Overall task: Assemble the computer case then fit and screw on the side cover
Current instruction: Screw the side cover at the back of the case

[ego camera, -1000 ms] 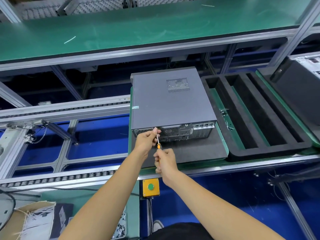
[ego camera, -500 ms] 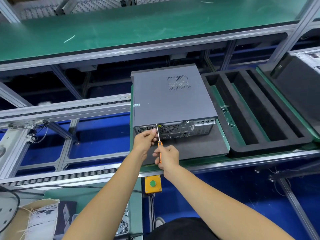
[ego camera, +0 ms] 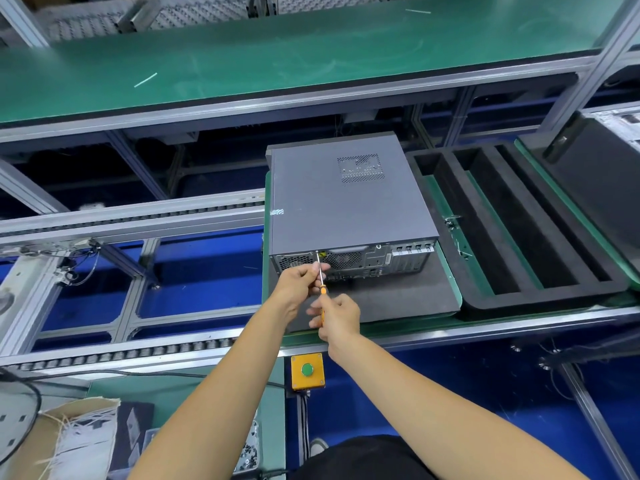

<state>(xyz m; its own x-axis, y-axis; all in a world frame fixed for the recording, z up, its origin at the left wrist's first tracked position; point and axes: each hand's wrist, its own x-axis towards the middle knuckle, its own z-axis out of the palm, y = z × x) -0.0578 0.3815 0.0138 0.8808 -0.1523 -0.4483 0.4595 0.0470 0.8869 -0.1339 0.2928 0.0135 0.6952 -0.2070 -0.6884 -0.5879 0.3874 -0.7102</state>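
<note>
The dark grey metal computer case (ego camera: 348, 199) lies flat on a black foam mat (ego camera: 398, 296) atop a green-edged pallet (ego camera: 450, 271) on the conveyor tabletop, with its flat grey side cover (ego camera: 332, 188) uppermost and its rear panel of ports and fan grilles facing the person. A slim screwdriver with an orange handle and silver shaft (ego camera: 321, 282) points up at the top edge of that rear panel, near its left corner, its tip touching the case. The left hand (ego camera: 298, 282) pinches the shaft between thumb and fingertips, a narrow grip just below the panel. The right hand (ego camera: 337, 315) curls around the orange handle, a closed grip. To the right of the case sits a black foam tray with three long slots (ego camera: 540, 289). Below the tabletop edge hangs a yellow box with a green push button (ego camera: 307, 370). A green-surfaced shelf (ego camera: 277, 53) runs across above. At lower left stands an open cardboard box of white ties (ego camera: 79, 441).
</note>
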